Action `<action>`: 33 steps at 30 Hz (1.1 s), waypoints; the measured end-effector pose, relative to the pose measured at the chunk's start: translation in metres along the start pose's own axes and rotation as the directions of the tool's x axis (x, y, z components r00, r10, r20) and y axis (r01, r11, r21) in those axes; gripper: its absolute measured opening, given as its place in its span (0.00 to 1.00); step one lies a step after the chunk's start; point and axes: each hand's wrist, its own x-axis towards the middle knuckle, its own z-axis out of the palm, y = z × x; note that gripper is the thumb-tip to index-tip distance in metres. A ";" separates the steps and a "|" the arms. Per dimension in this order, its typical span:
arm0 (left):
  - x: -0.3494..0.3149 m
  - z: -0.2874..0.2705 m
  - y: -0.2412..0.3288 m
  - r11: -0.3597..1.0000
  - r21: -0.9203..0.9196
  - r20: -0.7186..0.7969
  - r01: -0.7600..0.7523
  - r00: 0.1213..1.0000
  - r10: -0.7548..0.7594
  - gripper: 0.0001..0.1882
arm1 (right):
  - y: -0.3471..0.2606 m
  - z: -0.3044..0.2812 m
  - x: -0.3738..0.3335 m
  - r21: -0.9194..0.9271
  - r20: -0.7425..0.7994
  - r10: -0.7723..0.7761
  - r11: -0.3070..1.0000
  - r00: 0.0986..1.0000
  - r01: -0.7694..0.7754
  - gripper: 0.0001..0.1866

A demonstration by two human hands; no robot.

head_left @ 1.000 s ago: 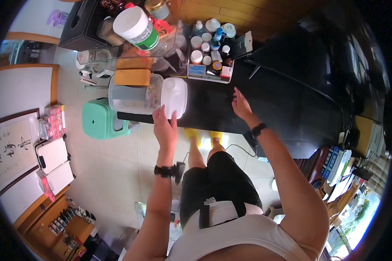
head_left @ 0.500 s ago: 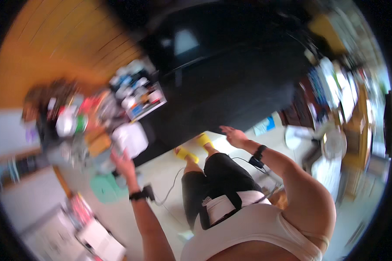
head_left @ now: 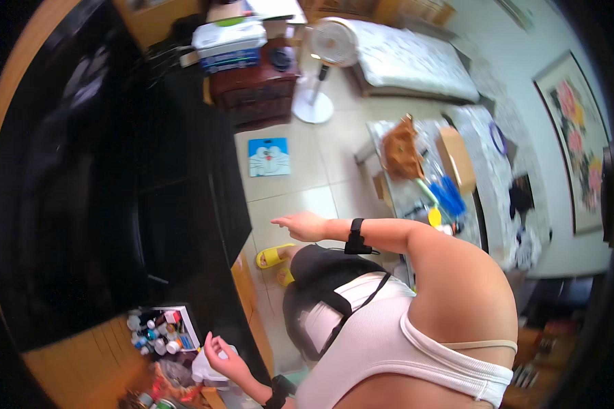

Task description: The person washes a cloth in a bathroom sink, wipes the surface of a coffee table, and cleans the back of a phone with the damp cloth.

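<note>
Black and glossy, the table [head_left: 191, 232] is carrying a white container [head_left: 201, 372] beside a box of small bottles [head_left: 189, 326]. The left hand [head_left: 226, 358] is hovering at the container, fingers parted; contact is not showing clearly. The right hand [head_left: 303, 225] is hanging, unclenched, fingers extended, above the tiled floor [head_left: 293, 200].

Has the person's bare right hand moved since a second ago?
Yes. The right hand went from over the long, glossy black tabletop to beyond its edge, above pale square floor tiles.
</note>
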 end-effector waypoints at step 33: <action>0.018 0.331 0.318 0.764 0.281 0.760 -0.580 0.621 0.192 0.11 | 0.496 -0.149 -0.273 0.261 -0.185 0.977 -0.051 -0.102 -0.964 0.49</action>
